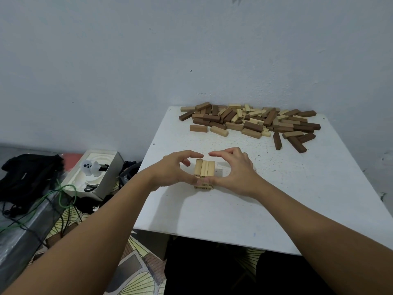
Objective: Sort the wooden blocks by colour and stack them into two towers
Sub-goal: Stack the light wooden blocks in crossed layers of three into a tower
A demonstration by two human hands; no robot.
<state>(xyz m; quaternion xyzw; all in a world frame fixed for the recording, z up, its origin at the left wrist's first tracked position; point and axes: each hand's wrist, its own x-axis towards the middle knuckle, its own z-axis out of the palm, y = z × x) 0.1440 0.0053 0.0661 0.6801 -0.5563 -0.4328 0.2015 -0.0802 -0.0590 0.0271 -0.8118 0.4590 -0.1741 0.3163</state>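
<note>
A short tower of light wooden blocks [204, 171] stands in the middle of the white table [276, 201], its top layer three blocks side by side. My left hand [174, 169] cups its left side and my right hand [232, 170] cups its right side. Both thumbs press against the tower's near lower edge, and the curved index fingers arch over the far side without clearly touching. A mixed pile of light and dark blocks [253, 122] lies scattered along the table's far edge by the wall.
Two dark blocks [296, 143] lie loose at the pile's near right. On the floor to the left sit a white box [93, 175] with small items, black bags [27, 175] and a green cable [61, 194]. The wall stands right behind the table.
</note>
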